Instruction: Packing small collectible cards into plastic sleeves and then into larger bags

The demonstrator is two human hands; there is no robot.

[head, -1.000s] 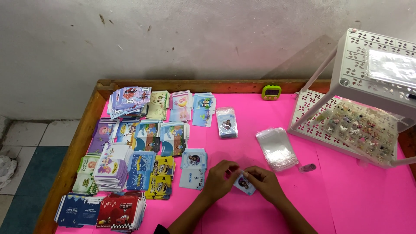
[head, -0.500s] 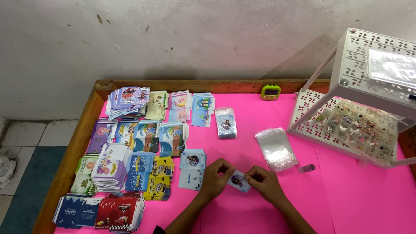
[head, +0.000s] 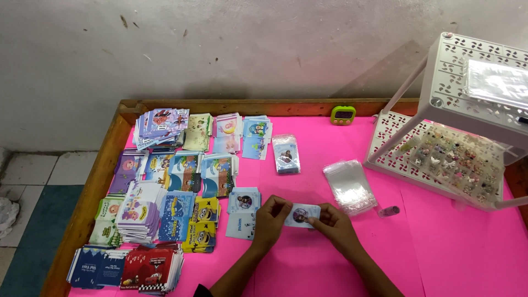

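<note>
A small pale card (head: 301, 215) with a round dark picture at its middle sits just above the pink bench (head: 451, 247), held between both hands near the front edge. The left hand (head: 269, 223) pinches the card's left end, thumb and fingers closed on it; the right hand (head: 333, 226) holds the right end the same way, its fingertips (head: 313, 221) lying over the lower right corner. So each grip is narrow and closed on the card, which spans the gap between them — roughly level, long side running left to right.

Just left of the left hand lies a short stack of light blue cards (head: 242, 212). Beyond that, many stacks of colourful cartoon cards (head: 165, 181) cover the left part of the bench. Behind the hands, a small wrapped pack (head: 286, 154) lies alone, and a pile of clear plastic sleeves (head: 349, 186) rests to the right — near the right hand but apart from it. A white perforated rack (head: 467, 110) holding small trinkets stands at the right, and a small green timer (head: 343, 114) sits by the wooden rim.
</note>
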